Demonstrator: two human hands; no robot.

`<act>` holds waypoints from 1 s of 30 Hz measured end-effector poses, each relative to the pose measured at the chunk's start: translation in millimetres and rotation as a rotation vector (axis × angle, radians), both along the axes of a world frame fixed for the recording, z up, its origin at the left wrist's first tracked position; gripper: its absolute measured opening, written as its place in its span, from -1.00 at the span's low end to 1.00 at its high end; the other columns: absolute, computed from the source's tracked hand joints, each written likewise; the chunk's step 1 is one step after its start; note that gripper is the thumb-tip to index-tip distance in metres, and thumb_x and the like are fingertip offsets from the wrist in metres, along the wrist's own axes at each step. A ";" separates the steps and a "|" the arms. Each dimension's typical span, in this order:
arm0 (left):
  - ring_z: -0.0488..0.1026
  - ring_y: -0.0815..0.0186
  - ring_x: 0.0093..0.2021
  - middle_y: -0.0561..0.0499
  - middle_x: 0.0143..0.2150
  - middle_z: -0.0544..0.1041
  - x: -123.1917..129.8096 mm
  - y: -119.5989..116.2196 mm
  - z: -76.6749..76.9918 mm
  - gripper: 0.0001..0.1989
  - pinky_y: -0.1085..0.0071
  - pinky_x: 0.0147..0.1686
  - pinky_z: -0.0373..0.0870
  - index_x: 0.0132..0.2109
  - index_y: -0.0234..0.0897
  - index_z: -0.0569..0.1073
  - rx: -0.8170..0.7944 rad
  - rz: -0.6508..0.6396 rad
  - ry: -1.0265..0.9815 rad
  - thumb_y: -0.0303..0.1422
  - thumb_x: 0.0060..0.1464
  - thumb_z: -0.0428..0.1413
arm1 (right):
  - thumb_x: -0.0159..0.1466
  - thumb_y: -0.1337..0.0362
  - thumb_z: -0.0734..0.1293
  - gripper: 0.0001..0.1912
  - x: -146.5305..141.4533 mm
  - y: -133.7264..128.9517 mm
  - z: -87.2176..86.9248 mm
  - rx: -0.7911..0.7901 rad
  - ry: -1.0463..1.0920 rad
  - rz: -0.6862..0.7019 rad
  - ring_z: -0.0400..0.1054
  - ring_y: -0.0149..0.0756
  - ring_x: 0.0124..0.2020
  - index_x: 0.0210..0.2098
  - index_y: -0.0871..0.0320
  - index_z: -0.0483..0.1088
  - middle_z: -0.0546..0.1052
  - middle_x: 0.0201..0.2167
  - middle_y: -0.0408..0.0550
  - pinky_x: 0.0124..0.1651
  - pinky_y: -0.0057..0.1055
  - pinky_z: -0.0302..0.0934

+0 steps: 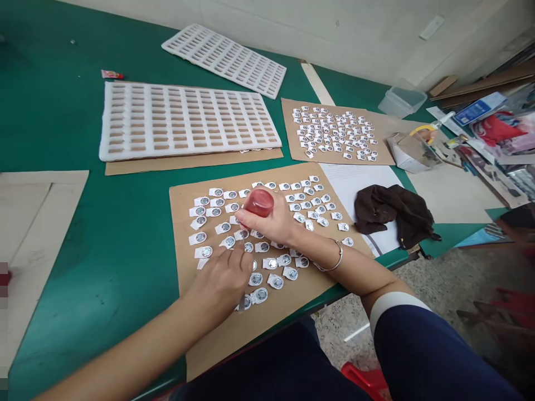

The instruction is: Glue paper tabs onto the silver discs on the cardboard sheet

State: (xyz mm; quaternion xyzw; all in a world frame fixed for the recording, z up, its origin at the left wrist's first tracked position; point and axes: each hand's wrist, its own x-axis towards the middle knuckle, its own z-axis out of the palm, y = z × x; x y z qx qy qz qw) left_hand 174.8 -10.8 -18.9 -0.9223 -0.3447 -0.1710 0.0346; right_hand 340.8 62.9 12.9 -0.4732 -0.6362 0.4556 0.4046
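My right hand point(273, 220) is wrapped round a glossy red, round-ended object point(259, 203), held upright over the cardboard sheet. Its lower end is hidden by my fingers, so its exact kind cannot be told. My left hand point(228, 278) lies low over the same sheet with its fingers curled. A thin greyish strip shows at its edge, but what the fingers hold is hidden. Around both hands lie many small white tabs with round silvery discs point(275, 281), spread in loose rows on the cardboard sheet point(225, 340).
Behind are two white slotted foam trays point(190, 92) point(225, 39). A second cardboard sheet point(295, 133) bears more disc tabs. At right lie a dark brown cloth point(412, 214), white paper point(340, 181), a clear plastic tub point(402, 100), and yellow-handled scissors point(422, 129) at a small box.
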 end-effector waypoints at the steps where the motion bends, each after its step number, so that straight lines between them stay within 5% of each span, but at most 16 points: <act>1: 0.39 0.18 -0.44 -0.13 -0.45 0.45 2.5 -1.8 -0.3 -0.79 0.24 -0.31 0.39 -0.38 -0.34 0.37 0.068 0.001 0.021 -0.70 -0.01 -0.05 | 0.06 0.04 0.45 -0.68 -0.8 -0.7 0.1 0.028 -0.029 -0.005 0.37 -0.32 -0.40 -0.43 0.11 0.33 0.48 -0.46 -0.12 -0.28 -0.30 0.32; 7: 0.43 0.19 -0.49 -0.33 -0.32 0.56 9.9 -1.3 3.0 -0.76 0.24 -0.37 0.42 -0.44 -0.36 0.37 0.265 0.004 0.053 -0.71 0.02 -0.06 | 0.05 0.07 0.45 -0.71 -3.0 -2.8 -2.7 0.184 -0.143 -0.034 0.34 -0.34 -0.40 -0.43 0.12 0.36 0.46 -0.43 -0.14 -0.27 -0.31 0.27; 30: 0.46 0.18 -0.47 -0.30 -0.38 0.55 8.6 -0.7 1.4 -0.77 0.23 -0.38 0.47 -0.45 -0.36 0.36 0.216 -0.025 0.006 -0.71 0.02 -0.05 | 0.10 0.09 0.44 -0.74 -2.6 -2.7 -7.8 0.261 -0.093 0.026 0.36 -0.37 -0.36 -0.38 0.11 0.37 0.50 -0.39 -0.14 -0.22 -0.34 0.29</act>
